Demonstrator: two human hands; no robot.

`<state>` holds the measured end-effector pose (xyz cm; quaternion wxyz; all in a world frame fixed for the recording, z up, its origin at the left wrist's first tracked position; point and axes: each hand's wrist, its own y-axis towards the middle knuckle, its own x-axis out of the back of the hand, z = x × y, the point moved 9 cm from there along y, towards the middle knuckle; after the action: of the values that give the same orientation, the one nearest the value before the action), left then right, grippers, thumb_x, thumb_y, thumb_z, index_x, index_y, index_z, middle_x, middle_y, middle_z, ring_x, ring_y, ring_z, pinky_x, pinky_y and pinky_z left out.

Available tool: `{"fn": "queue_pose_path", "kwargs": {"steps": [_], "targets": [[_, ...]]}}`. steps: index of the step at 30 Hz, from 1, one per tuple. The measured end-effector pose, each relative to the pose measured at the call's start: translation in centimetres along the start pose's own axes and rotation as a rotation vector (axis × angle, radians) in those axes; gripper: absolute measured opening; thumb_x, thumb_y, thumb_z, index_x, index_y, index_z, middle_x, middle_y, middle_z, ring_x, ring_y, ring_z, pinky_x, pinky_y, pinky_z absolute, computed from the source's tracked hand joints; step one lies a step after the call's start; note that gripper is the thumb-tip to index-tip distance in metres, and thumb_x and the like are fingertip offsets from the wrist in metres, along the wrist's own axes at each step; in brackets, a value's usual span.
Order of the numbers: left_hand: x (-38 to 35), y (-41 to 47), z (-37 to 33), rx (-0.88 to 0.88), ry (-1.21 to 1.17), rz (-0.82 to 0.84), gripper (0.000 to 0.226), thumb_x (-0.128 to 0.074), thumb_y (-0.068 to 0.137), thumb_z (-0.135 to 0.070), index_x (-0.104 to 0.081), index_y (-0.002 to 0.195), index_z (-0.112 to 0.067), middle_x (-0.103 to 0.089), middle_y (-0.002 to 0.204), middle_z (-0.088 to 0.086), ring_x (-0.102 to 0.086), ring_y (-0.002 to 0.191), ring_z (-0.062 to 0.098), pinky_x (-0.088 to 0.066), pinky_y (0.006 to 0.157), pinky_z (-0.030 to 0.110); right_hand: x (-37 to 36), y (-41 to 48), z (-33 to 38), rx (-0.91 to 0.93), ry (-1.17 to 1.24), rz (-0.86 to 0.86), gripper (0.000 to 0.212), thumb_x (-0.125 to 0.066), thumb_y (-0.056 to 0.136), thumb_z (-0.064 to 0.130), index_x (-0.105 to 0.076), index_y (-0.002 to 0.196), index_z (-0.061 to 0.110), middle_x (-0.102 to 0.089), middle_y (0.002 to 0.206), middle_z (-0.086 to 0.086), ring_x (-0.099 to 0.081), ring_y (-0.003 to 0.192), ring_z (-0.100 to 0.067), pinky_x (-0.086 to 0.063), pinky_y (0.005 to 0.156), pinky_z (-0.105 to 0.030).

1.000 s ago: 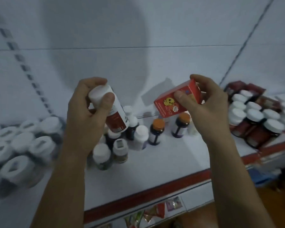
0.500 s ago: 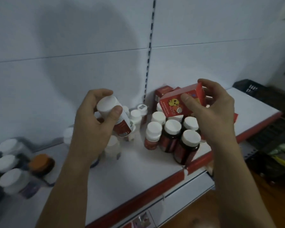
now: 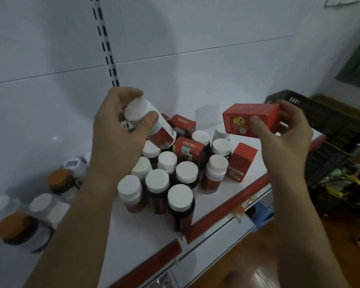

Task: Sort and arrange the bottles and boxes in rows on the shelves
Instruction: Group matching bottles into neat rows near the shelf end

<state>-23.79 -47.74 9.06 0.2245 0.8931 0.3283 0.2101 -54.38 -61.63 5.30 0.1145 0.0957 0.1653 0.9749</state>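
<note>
Shelf (image 3: 212, 206): white, red-edged, spread below both hands against a white panelled wall.
Left hand (image 3: 119, 134): closed round a white-capped bottle (image 3: 152, 125) — cap tilted up-left, long axis slanting down-right.
Right hand (image 3: 285, 138): a red box (image 3: 250, 120) is pinched, long axis roughly level.
Bottle cluster (image 3: 168, 179): directly beneath the left hand.
Standing boxes (image 3: 240, 163): beneath the right hand — the nearer one.

- Left hand (image 3: 116, 129) gripped a white-capped bottle (image 3: 152, 123), tilted, cap toward the palm.
- Right hand (image 3: 283, 132) held a red box (image 3: 252, 118) lengthwise, thumb on its front face.
- Below both grips: cluster of white-capped bottles (image 3: 166, 183) and red boxes (image 3: 240, 162) on the white shelf (image 3: 133, 235).
</note>
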Motion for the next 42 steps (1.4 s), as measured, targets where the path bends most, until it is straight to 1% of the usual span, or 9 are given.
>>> {"fn": "queue_pose_path", "kwargs": {"steps": [6,11,13,17,20,22,30,36,42], "targets": [[-8.8,6.1,-1.2,-0.044,0.043,0.204,0.035,-0.075,0.088,-0.029,-0.060,0.119,-0.023,-0.065,0.114,-0.010,-0.064,0.106,0.008,-0.055,0.090,0.029,2.8,3.6,-1.4,0.043,-0.060,-0.019,0.057,-0.080,0.083,0.034,-0.054,0.134,0.035,-0.062,0.121,0.016,-0.059,0.109,0.002,-0.055,0.092,-0.024],[-16.2,9.2,-0.3,-0.076,0.233,0.390,0.035,-0.076,0.087,-0.033,-0.059,0.117,-0.029,-0.064,0.113,-0.009,-0.062,0.102,0.007,-0.051,0.085,0.023,1.3,8.1,-5.0,0.032,-0.103,0.083,0.060,-0.082,0.082,0.029,-0.055,0.135,0.032,-0.059,0.119,0.018,-0.058,0.101,0.011,-0.052,0.087,-0.016],[-18.9,10.5,0.4,-0.080,0.348,0.456,0.036,-0.076,0.087,-0.033,-0.059,0.119,-0.028,-0.064,0.113,-0.009,-0.062,0.097,0.008,-0.050,0.081,0.021,-0.7,10.5,-6.9,0.043,-0.134,0.174,0.064,-0.083,0.081,0.027,-0.053,0.137,0.031,-0.057,0.122,0.016,-0.059,0.103,0.002,-0.051,0.089,-0.020],[-23.8,12.1,4.1,-0.062,0.697,0.628,0.045,-0.079,0.082,-0.037,-0.058,0.122,-0.029,-0.062,0.114,-0.005,-0.059,0.103,0.020,-0.050,0.086,0.035,-6.2,14.8,-10.4,0.064,-0.253,0.480,0.069,-0.084,0.079,0.021,-0.051,0.140,0.029,-0.057,0.124,0.011,-0.056,0.107,-0.011,-0.048,0.089,-0.025],[-26.7,11.9,7.7,-0.061,1.090,0.788,0.049,-0.074,0.085,-0.040,-0.053,0.129,-0.030,-0.059,0.118,-0.002,-0.055,0.110,0.024,-0.043,0.080,0.035,-10.0,16.8,-12.3,0.101,-0.294,0.682,0.070,-0.083,0.077,0.018,-0.052,0.138,0.029,-0.061,0.118,0.006,-0.060,0.101,-0.015,-0.042,0.074,-0.009],[-27.4,11.6,9.2,-0.039,1.226,0.827,0.049,-0.074,0.085,-0.037,-0.052,0.129,-0.028,-0.057,0.119,0.002,-0.056,0.109,0.026,-0.039,0.075,0.034,-12.5,17.4,-12.7,0.151,-0.326,0.794,0.070,-0.083,0.076,0.017,-0.052,0.138,0.029,-0.060,0.116,0.006,-0.057,0.097,-0.014,-0.038,0.065,-0.002],[-25.0,11.0,10.2,0.125,1.295,0.721,0.041,-0.073,0.086,-0.022,-0.053,0.122,-0.025,-0.054,0.123,0.001,-0.057,0.108,0.027,-0.039,0.073,0.035,-18.9,15.6,-11.1,0.346,-0.282,1.091,0.051,-0.078,0.084,0.027,-0.060,0.132,0.025,-0.058,0.134,0.004,-0.054,0.118,-0.014,-0.045,0.099,-0.030],[-19.5,10.0,8.1,0.214,1.346,0.627,0.039,-0.058,0.097,-0.042,-0.052,0.130,-0.022,-0.053,0.124,0.001,-0.055,0.110,0.025,-0.046,0.077,0.037,-19.6,16.0,-8.6,0.490,-0.359,1.171,0.035,-0.066,0.094,0.026,-0.059,0.129,0.029,-0.054,0.137,0.003,-0.049,0.116,-0.011,-0.032,0.094,-0.020],[-11.8,6.5,6.3,0.335,1.399,0.431,0.049,-0.054,0.096,-0.049,-0.052,0.136,-0.021,-0.055,0.127,0.007,-0.054,0.112,0.029,-0.050,0.084,0.045,-21.6,11.9,-4.1,0.690,-0.453,1.248,0.043,-0.063,0.093,0.038,-0.055,0.135,0.028,-0.051,0.142,-0.003,-0.043,0.133,-0.028,-0.039,0.109,-0.040]]}}
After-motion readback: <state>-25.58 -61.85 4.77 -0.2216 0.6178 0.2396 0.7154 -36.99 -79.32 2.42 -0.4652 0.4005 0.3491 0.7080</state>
